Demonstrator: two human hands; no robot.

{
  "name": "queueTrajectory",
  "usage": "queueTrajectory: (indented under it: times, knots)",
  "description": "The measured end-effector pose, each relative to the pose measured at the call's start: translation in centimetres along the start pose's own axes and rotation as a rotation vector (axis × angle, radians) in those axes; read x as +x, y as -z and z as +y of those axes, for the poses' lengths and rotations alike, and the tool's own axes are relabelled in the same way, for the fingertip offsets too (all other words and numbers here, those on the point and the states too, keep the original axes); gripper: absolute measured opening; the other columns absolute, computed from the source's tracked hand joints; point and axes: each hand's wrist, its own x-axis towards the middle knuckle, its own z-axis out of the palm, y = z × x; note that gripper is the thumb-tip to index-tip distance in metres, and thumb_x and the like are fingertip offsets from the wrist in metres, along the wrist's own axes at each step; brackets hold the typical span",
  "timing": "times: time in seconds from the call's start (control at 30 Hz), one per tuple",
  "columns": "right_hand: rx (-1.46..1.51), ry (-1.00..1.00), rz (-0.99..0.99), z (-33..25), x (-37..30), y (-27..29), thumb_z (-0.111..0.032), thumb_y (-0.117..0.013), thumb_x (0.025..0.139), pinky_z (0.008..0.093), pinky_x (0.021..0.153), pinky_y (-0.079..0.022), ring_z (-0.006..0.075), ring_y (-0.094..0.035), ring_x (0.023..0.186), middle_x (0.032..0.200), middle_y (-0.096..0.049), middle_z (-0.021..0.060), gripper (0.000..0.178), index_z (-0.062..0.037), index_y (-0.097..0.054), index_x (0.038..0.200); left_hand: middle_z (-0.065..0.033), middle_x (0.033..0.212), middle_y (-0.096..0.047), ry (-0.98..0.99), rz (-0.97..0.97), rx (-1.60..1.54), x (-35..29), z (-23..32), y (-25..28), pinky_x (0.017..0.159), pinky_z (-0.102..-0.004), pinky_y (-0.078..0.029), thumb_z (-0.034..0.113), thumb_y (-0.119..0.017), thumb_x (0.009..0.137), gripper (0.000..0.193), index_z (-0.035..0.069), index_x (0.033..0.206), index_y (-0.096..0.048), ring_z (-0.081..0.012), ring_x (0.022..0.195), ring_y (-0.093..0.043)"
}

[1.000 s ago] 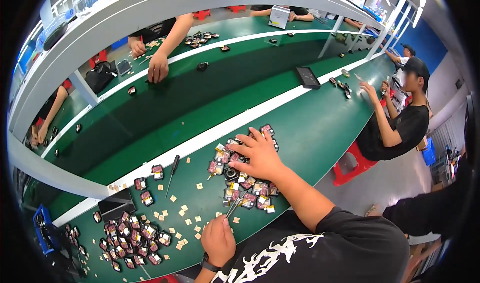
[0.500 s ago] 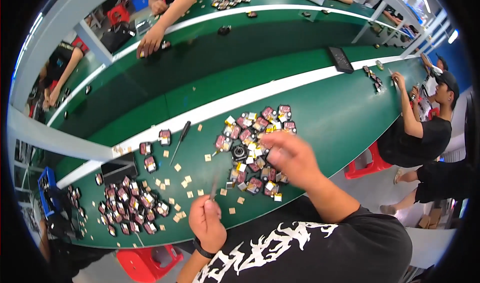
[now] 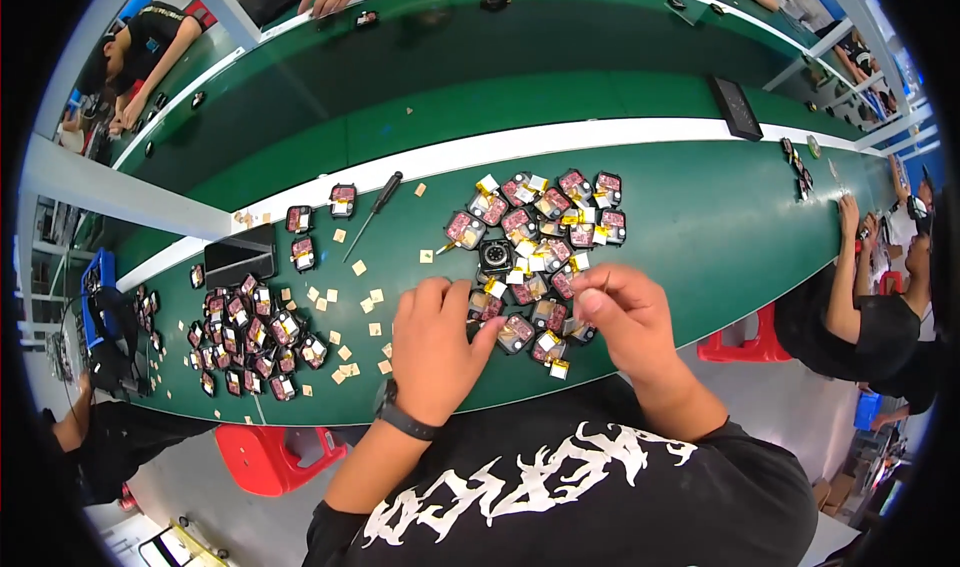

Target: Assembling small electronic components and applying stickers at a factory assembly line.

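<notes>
Black-cased modules: loose cluster on green bench, beside both hands | left hand: spread, nothing visibly held | right hand: thumb-forefinger nearly together, contents unclear | likely light, stiff, delicate inside; grasp outer edges

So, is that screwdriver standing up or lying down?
The screwdriver is lying down: it stretches lengthwise along the green tabletop, visible from handle to tip.
</notes>
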Motion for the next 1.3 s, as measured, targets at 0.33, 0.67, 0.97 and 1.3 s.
queueTrajectory:
  times: [0.33, 0.67, 0.97, 1.3]
  knots:
    - [-0.231, -0.21, -0.123, 0.3, -0.4, -2.1, -0.013, -0.063, 0.102, 0.0258, 0.066, -0.05, 0.0086, -0.06, 0.072, 0.086, -0.065, 0.0044, 0.022, 0.0033, -0.068, 0.116, -0.0123, 0.096, -0.06, 0.127, 0.04, -0.334, -0.5, -1.3, -0.5, 0.074, -0.0339, -0.051, -0.001, -0.079, 0.078, 0.024, 0.0, 0.096, -0.064, -0.0266, 0.082, -0.063]
    - [-0.49, -0.003, -0.209, -1.2, 0.4, -4.5, -0.011, -0.067, 0.098, 0.0283, 0.06, -0.046, 0.0106, -0.057, 0.065, 0.082, -0.066, 0.0054, 0.013, -0.0001, -0.069, 0.104, -0.0119, 0.116, -0.062, 0.247, 0.211, -1.127, -2.0, -1.2, 0.5, 0.092, -0.0328, -0.056, -0.009, -0.061, 0.095, 0.023, 0.0, 0.114, -0.055, -0.0222, 0.102, -0.068]
    - [-0.803, 0.386, -0.166, -1.5, 0.7, -6.4, -0.009, -0.073, 0.089, 0.0368, 0.054, -0.051, 0.0271, -0.065, 0.06, 0.074, -0.068, 0.0097, 0.011, -0.0037, -0.069, 0.098, -0.0101, 0.105, -0.066, 0.449, -0.033, -1.178, -3.4, 0.3, 4.1, 0.074, -0.0273, -0.058, -0.006, -0.063, 0.094, 0.025, -0.005, 0.118, -0.061, -0.0137, 0.085, -0.068]
    - [-1.117, 0.465, -0.214, -2.3, 0.3, -7.7, -0.011, -0.073, 0.086, 0.0408, 0.052, -0.05, 0.0297, -0.064, 0.059, 0.069, -0.065, 0.0096, 0.016, -0.0041, -0.068, 0.099, -0.0072, 0.103, -0.066, 0.19, -0.023, -0.647, -3.8, 0.7, 5.3, 0.076, -0.0242, -0.054, -0.008, -0.061, 0.092, 0.041, -0.006, 0.133, -0.057, -0.0113, 0.085, -0.065]
